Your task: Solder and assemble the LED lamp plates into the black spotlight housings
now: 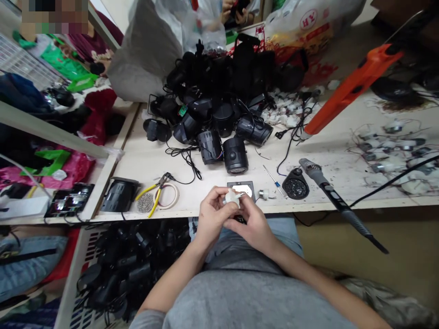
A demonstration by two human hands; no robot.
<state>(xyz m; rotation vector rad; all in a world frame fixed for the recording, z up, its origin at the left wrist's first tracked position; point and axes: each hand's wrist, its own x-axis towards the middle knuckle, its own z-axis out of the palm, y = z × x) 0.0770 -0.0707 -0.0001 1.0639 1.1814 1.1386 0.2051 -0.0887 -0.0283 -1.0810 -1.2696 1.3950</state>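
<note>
My left hand (211, 214) and my right hand (253, 222) meet just below the workbench's front edge (192, 213), above my lap. Both are closed around a small white plastic part (232, 198), pinched between the fingertips of the two hands. Directly behind it on the bench lies a small dark rectangular plate with a shiny centre (242, 188). A little white cylinder (263, 194) and a thin screwdriver (274, 180) lie just right of the hands.
A heap of black lamp housings with cables (219, 105) fills the bench's middle. Yellow-handled pliers (154, 192), a tape ring (170, 195), a soldering iron (329, 192), an orange tool (353, 87), small white wired parts (394, 151). A crate of black housings (126, 269) sits below left. Another person's hands (236, 11) are at the far side.
</note>
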